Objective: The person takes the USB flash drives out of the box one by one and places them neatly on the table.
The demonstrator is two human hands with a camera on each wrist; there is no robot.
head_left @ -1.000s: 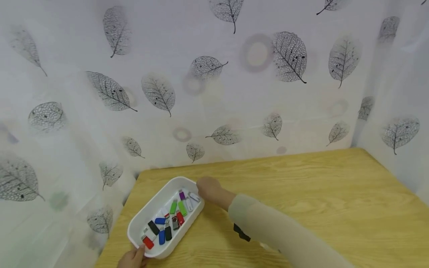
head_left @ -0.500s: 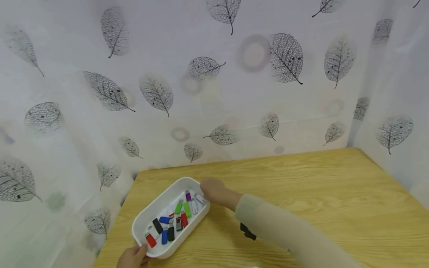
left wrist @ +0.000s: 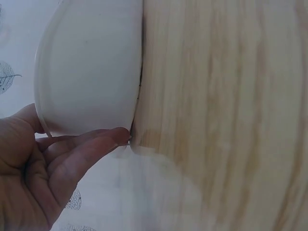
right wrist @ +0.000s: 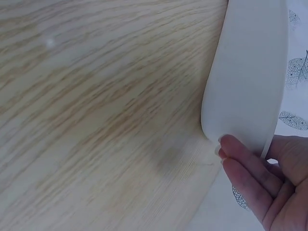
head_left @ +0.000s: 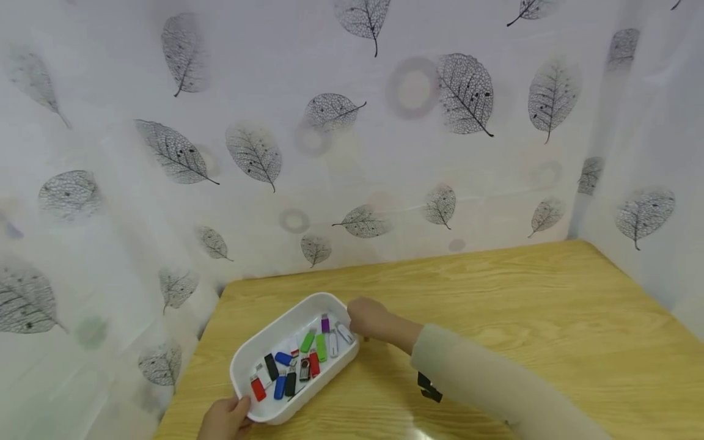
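A white oval-ended tray (head_left: 242, 353) stands slantwise at the left of the wooden table, holding several USB sticks: a red one (head_left: 258, 388), a purple one (head_left: 325, 324), a bright green one (head_left: 321, 347), plus black, blue and white ones. At its near left end my left hand (head_left: 225, 418) pinches the rim, thumb over the edge and fingers along the outer wall (left wrist: 91, 72). My right hand (head_left: 370, 318) grips the far right end; the right wrist view shows that hand (right wrist: 269, 178) with fingertips under the outer wall (right wrist: 245, 82) and thumb behind the rim.
The wooden table (head_left: 495, 305) stretches to the right of the tray. Behind it and at both sides hangs a pale curtain (head_left: 352, 171) with a leaf print. A black object (head_left: 429, 388) shows beside the right sleeve (head_left: 495, 379).
The tray has moved to the right across the table, with both hands still on its ends. The right forearm has shifted right with it.
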